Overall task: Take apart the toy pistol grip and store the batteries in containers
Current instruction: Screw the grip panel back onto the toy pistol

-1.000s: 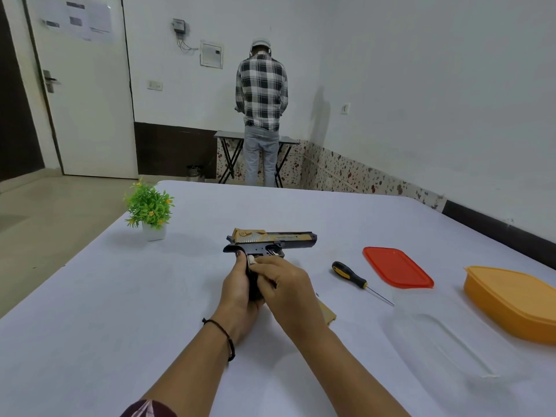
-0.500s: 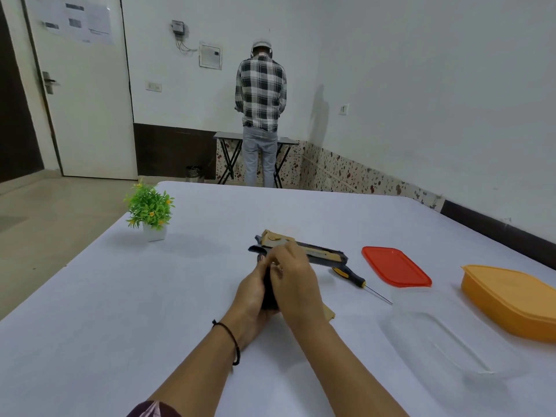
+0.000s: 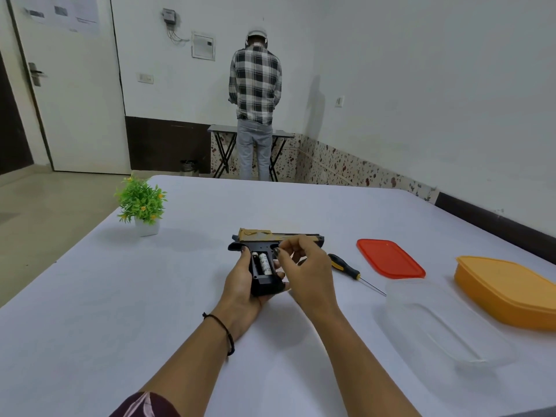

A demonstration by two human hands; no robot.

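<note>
On the worktop (image 3: 144,296), right hand (image 3: 307,266), curled, grasp unclear, is now uncovering batteries (image 3: 264,263); left hand (image 3: 240,285) is gripping the pistol (image 3: 266,285); space is lying open at nine o'clock.

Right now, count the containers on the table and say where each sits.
2: the clear container at near right, and the orange container just beyond it, farther right. None looks hidden.

Bright, even indoor light comes from above, toward the 9 o'clock side: the plant (image 3: 140,203) at 9 o'clock and the standing person (image 3: 255,94) at 12 o'clock throw soft grey shadows toward 3 o'clock. A faint shadow smudges the table (image 3: 105,311) under the left hand (image 3: 240,284) and toy pistol (image 3: 266,285). The door (image 3: 78,100) at 10 o'clock bows with wide-angle distortion; detail is slightly soft throughout.
</note>
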